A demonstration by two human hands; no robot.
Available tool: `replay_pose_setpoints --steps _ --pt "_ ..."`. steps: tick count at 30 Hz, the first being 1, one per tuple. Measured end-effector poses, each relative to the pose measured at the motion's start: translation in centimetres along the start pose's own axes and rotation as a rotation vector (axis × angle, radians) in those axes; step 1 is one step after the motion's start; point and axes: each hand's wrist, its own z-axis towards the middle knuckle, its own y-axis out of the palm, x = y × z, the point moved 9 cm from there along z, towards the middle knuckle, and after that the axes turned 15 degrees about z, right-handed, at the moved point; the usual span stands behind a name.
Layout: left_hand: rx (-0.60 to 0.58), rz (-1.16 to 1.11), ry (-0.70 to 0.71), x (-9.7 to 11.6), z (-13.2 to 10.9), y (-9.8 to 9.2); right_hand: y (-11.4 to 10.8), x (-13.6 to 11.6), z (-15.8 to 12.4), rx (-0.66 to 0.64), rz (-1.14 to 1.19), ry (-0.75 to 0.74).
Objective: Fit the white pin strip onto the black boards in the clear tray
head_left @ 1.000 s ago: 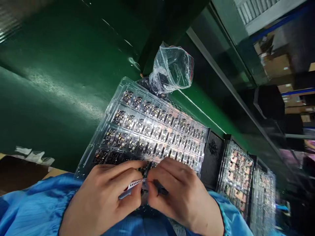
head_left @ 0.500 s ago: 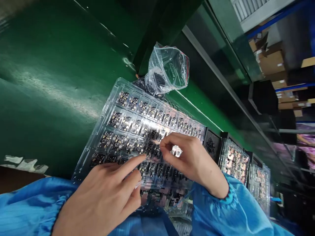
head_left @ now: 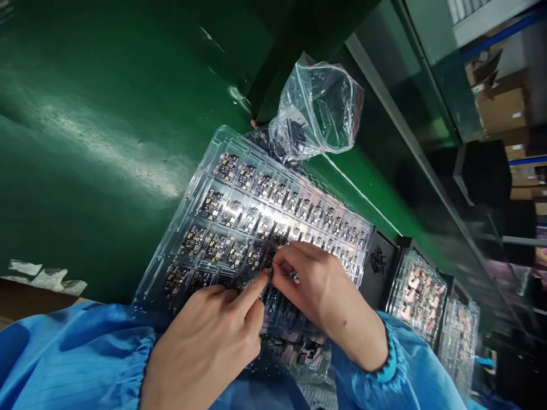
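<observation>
Clear tray [head_left: 197, 185] lies tilted on the green counter [head_left: 85, 142], its cells packed with rows of small circuit boards [head_left: 231, 213]; near edge is under both hands. Left hand [head_left: 213, 341] rests on the near rows, index fingertip [head_left: 265, 279] stretched out and touching a cell, other fingers curled in (can't tell if they hold anything). Right hand [head_left: 329, 296] is just beside it, thumb and fingertips pinched narrow over the same spot, almost touching the left index; what sits in the pinch is too small to tell. Both arms in blue sleeves [head_left: 72, 359]. Open plastic bag [head_left: 318, 111] with dark parts stands at the tray's far corner. More loaded trays [head_left: 416, 296] and a black tray [head_left: 378, 259] to the right. White scraps [head_left: 38, 276] at far left
</observation>
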Motion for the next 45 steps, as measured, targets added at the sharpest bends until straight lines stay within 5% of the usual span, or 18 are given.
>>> replay_pose_setpoints --steps 21,26,32,38,45 --pt "0.041 -0.026 0.003 -0.1 0.4 -0.1 -0.2 -0.2 0.4 0.083 -0.163 0.146" --pt "0.018 0.007 0.022 0.1 0.3 -0.1 -1.4 0.4 0.3 0.093 -0.024 0.213" --pt "0.048 -0.109 -0.002 -0.6 -0.1 -0.5 -5.2 -1.0 -4.3 0.258 0.221 0.125" --pt "0.062 -0.587 -0.105 -1.9 -2.0 -1.4 -1.5 -3.2 -8.6 0.146 0.461 -0.108" --pt "-0.044 -0.677 -0.122 0.2 -2.6 -0.5 -0.3 -3.3 -10.7 0.301 0.526 -0.216"
